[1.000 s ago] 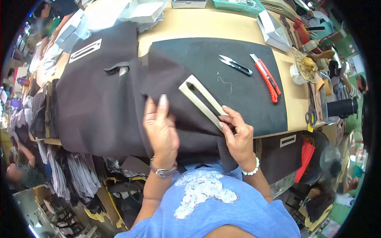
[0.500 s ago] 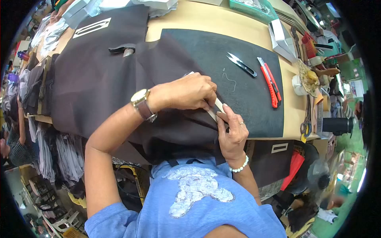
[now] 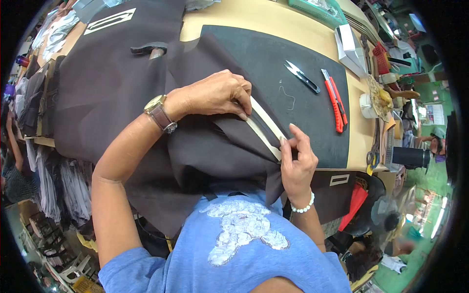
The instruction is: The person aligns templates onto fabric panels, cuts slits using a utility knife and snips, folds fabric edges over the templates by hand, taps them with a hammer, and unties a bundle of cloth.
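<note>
A large sheet of dark brown material (image 3: 122,102) lies over the table and hangs toward my lap. On a folded part of it, a pale strip frame (image 3: 266,118) surrounds a narrow dark slot. My left hand (image 3: 222,95), with a watch on its wrist, pinches the material at the frame's upper end. At the lower end my right hand (image 3: 299,161), wearing a bead bracelet, grips the edge between thumb and fingers. The frame's two ends are partly hidden by my fingers.
A hammer (image 3: 151,49) rests on the brown sheet. Thread snips (image 3: 303,77) and a red box cutter (image 3: 334,101) lie on the black cutting mat (image 3: 244,44). A white box (image 3: 350,51), a glue pot (image 3: 367,106) and scissors (image 3: 372,158) sit along the right edge.
My left hand has moved up and left along the strip, away from my right hand, which has shifted slightly right and down. More of the pale frame and its slot now shows.
</note>
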A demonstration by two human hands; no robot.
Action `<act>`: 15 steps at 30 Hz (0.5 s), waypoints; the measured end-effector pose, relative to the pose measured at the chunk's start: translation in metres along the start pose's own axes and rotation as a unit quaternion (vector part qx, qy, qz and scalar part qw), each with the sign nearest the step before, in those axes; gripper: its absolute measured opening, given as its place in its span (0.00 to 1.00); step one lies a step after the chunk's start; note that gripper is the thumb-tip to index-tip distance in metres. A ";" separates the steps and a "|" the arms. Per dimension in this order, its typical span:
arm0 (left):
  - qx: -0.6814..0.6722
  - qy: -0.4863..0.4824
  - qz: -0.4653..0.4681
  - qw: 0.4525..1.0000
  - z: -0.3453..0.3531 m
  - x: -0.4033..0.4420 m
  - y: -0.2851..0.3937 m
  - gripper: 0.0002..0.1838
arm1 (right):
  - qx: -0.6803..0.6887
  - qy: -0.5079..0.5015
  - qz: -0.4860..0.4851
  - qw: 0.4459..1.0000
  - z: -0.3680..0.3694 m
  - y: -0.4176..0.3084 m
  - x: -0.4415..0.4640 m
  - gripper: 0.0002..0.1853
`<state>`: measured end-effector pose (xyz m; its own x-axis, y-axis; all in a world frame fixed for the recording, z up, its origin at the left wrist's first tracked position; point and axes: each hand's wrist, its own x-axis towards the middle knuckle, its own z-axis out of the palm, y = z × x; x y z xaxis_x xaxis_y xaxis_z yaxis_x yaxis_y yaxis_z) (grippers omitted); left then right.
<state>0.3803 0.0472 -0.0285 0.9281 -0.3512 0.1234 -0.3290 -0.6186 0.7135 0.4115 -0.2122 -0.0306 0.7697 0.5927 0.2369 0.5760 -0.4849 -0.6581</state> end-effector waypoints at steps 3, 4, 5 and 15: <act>0.007 0.007 0.016 1.000 0.001 -0.001 -0.001 0.07 | -0.113 -0.029 -0.023 0.993 0.003 -0.004 0.005 0.20; 0.010 0.010 0.020 1.000 0.000 -0.001 -0.002 0.07 | -0.152 -0.028 -0.036 0.987 0.004 -0.004 0.005 0.21; 0.008 0.011 0.021 1.000 0.001 -0.001 -0.003 0.07 | -0.191 -0.028 -0.050 0.980 0.005 -0.005 0.006 0.23; 0.111 0.063 -0.002 0.992 0.001 -0.006 0.001 0.15 | -0.325 -0.086 -0.100 0.936 0.049 -0.026 0.051 0.30</act>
<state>0.3739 0.0483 -0.0294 0.9391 -0.2668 0.2164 -0.3430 -0.7638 0.5467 0.4216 -0.1378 -0.0364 0.6045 0.7816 0.1536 0.7931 -0.6085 -0.0248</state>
